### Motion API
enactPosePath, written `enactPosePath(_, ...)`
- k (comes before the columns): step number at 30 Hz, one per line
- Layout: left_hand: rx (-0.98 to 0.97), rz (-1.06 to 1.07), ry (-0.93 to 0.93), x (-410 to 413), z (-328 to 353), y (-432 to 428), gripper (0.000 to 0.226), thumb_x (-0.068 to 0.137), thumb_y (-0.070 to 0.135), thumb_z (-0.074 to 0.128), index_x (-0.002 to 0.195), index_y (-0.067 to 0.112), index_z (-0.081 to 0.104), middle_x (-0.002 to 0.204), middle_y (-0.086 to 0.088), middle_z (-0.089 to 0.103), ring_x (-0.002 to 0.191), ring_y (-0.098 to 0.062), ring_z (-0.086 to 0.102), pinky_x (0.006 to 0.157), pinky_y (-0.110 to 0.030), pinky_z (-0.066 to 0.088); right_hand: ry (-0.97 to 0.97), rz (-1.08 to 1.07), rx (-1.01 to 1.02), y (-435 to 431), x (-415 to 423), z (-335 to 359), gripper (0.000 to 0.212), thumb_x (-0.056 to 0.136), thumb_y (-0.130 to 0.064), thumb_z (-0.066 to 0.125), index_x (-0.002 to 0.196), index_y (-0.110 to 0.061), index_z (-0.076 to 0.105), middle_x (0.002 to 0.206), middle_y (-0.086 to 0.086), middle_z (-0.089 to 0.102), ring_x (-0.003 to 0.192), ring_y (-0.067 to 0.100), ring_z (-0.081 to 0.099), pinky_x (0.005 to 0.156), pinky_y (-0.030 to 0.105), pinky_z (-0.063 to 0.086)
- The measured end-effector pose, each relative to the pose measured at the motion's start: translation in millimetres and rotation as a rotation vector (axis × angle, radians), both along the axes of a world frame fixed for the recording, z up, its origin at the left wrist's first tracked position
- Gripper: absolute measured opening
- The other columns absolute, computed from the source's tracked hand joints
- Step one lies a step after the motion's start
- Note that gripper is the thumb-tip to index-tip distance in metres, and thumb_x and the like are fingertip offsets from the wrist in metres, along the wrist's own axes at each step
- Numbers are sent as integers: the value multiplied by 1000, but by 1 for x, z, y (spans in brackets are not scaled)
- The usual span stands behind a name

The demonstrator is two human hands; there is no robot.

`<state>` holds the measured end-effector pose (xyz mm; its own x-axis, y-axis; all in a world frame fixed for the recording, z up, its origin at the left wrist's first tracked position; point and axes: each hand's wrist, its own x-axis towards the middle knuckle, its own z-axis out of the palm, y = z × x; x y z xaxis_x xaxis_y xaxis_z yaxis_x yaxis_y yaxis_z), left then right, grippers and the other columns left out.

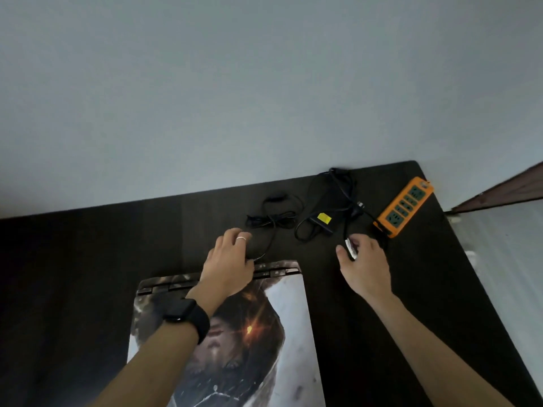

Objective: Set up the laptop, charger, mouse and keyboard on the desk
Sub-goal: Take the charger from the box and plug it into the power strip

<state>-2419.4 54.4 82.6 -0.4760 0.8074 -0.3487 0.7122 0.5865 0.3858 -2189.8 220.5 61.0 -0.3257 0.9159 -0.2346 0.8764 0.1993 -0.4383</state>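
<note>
A shut laptop (288,327) with a printed picture on its lid lies on the dark desk (88,274) in front of me. My left hand (229,259) rests at the laptop's rear hinge edge, fingers on the thin black charger cable (270,239). The black charger brick (321,223) with a yellow label lies beyond, among tangled black cord (340,186). My right hand (364,262) holds a small white-labelled plug (351,248) between thumb and fingers, right of the laptop. No mouse or keyboard is in view.
An orange power strip (404,205) with green sockets lies at the desk's far right corner, near my right hand. A grey wall (235,83) runs behind the desk. The desk's right edge drops to a pale floor (505,259).
</note>
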Motion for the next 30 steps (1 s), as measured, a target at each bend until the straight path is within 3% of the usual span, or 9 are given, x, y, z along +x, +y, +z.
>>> enactPosePath(4,244,-74,128,44,13,70,55,94,26,54,146,20,38,150,0,33,137,-21,34,112,-39,34,-179,38,-7,56,-19,-12,61,95,-53,55,136,-10,42,132,13,53,117,35,57,84,44,51)
enactPosePath(6,279,-153,180,62,14,101,57,93,28,55,147,20,36,151,-1,33,138,-22,33,111,-39,32,-202,90,-18,67,-25,-16,53,97,-44,57,132,-8,41,128,15,57,112,37,61,81,45,53)
enactPosePath(9,200,-274,259,85,4,147,67,91,32,57,151,23,28,156,-4,25,143,-24,26,115,-40,27,-250,214,-48,69,-12,-21,54,94,-30,65,135,-8,38,125,12,62,108,31,67,81,41,57)
enactPosePath(15,-108,-526,527,105,-20,216,95,88,49,61,157,33,-2,165,-6,-9,151,-35,-7,120,-57,1,-298,414,-36,48,41,-11,71,92,-35,65,148,-8,30,129,9,59,108,25,67,82,35,56)
enactPosePath(20,-164,-571,580,96,-31,217,97,90,31,64,155,39,-7,165,-3,-11,148,-35,16,117,-53,17,-87,543,-103,48,79,11,43,92,-31,57,129,-17,42,112,-1,62,99,20,66,78,35,53)
enactPosePath(22,-138,-597,624,87,-31,210,95,90,25,64,155,39,-5,166,-2,-8,147,-32,21,116,-53,19,143,448,-162,51,86,24,28,93,-24,57,118,-25,45,103,-11,60,92,9,64,78,28,52)
enactPosePath(26,-91,-623,714,69,-30,194,86,90,9,58,157,35,11,166,-3,8,145,-29,30,115,-52,22,701,-288,-204,81,92,53,20,99,-30,59,114,-25,48,93,-14,64,82,-5,64,67,6,46)
enactPosePath(28,-38,-623,735,63,-32,186,81,84,5,64,154,30,31,162,-7,24,139,-30,41,111,-54,28,736,-483,-208,106,99,57,25,101,-43,50,117,-26,43,96,-13,62,80,0,63,62,12,45)
enactPosePath(30,-57,-603,745,64,-32,182,77,79,6,71,148,26,43,159,-9,32,138,-30,43,111,-55,28,608,-449,-154,124,109,53,25,104,-47,39,113,-24,43,91,-6,61,75,4,61,59,19,42)
